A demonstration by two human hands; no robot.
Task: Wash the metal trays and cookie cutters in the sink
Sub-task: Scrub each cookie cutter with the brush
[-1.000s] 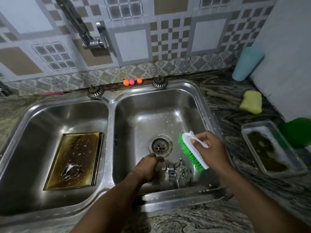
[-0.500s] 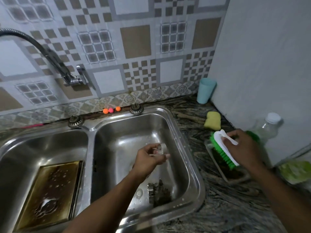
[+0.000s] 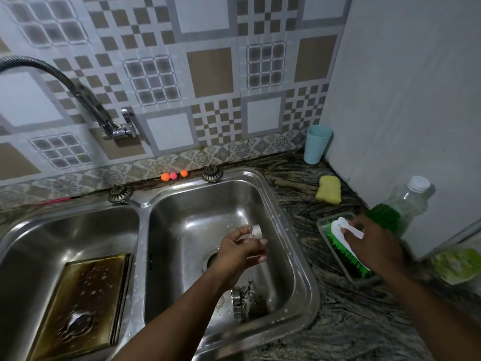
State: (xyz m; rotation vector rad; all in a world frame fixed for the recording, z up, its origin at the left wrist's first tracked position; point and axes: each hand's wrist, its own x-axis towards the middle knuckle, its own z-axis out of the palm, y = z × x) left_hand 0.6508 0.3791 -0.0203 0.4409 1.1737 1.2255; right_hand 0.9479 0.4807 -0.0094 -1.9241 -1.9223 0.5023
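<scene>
Tiled kitchen, double steel sink. Left grip pinches small round metal cookie cutter by its rim over sink's right basin; likely light, stiff, wet-slippery. Right grip clutches green-bristled white brush right of sink.

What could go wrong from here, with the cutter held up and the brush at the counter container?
The left hand only pinches the small cookie cutter above the drain; if slippery, it might slip and drop. The right hand holds the brush in the shallow container beside the bottle; a hard push could tip either.
</scene>
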